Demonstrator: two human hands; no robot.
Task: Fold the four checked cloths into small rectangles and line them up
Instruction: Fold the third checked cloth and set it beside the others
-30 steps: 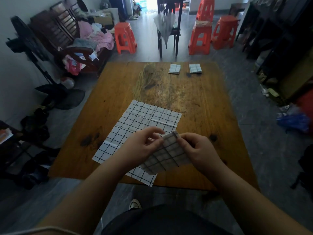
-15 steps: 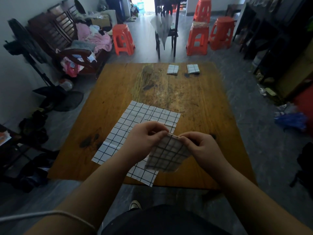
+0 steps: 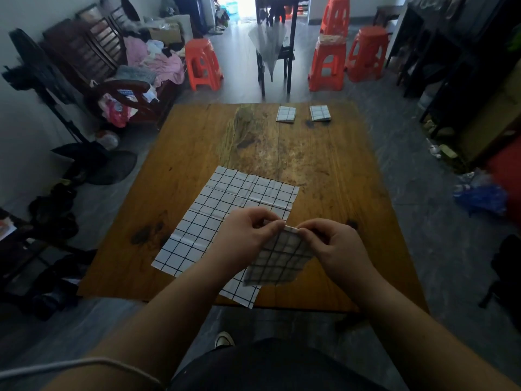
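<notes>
Both hands sit over the near part of the desk (image 3: pixel 324 170), close together on one cloth. The left hand (image 3: pixel 248 235) pinches the top edge of the part-folded checked cloth (image 3: pixel 279 261), thumb and fingers curled. The right hand (image 3: pixel 335 246) pinches the same edge just to the right, the fingertips of the two hands almost touching. The cloth hangs from the pinch toward the near edge and looks lifted off the desk. In view it overlaps the near right part of the unfolded checked cloth (image 3: pixel 222 218). That one lies flat and skewed to the desk edges, crease lines visible, its near corner poking past the near edge. At the far edge two small rectangles lie side by side with a gap, the left folded cloth (image 3: pixel 286 114) and the right folded cloth (image 3: pixel 320 113), well apart from the hands. Beyond the desk a grey umbrella (image 3: pixel 269 46) hangs on a dark chair, with one orange-red stool (image 3: pixel 203 64) to its left and more on the right. Far left stand a wooden bench (image 3: pixel 93 52) piled with clothes and a standing fan (image 3: pixel 36 66).
</notes>
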